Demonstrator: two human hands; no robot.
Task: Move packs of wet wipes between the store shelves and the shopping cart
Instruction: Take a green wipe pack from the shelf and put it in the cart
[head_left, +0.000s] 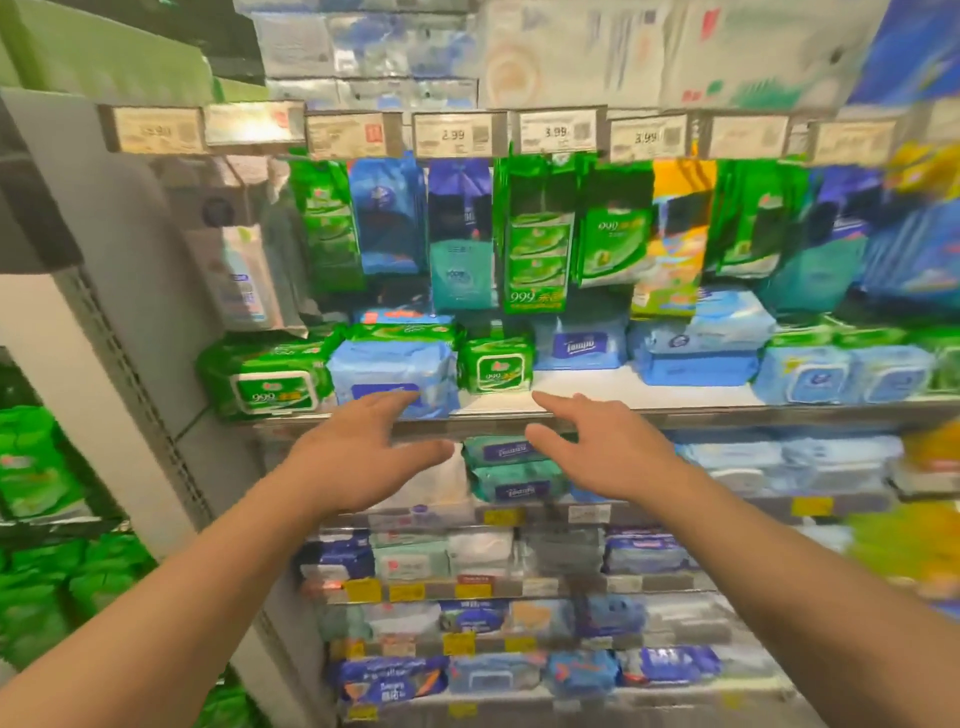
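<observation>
Reaching left hand (358, 457), right hand (608, 457) – small green pack (496, 364) between.

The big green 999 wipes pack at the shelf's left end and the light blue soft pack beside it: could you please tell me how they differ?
The big green 999 wipes pack is glossy green with a white-rimmed lid label; the light blue soft pack is pale blue with a dark blue label. Nothing is stacked on the green pack; the blue one has a green pack on top. The left hand reaches toward the blue pack, not the green. Both lie flat at the shelf front.
</observation>
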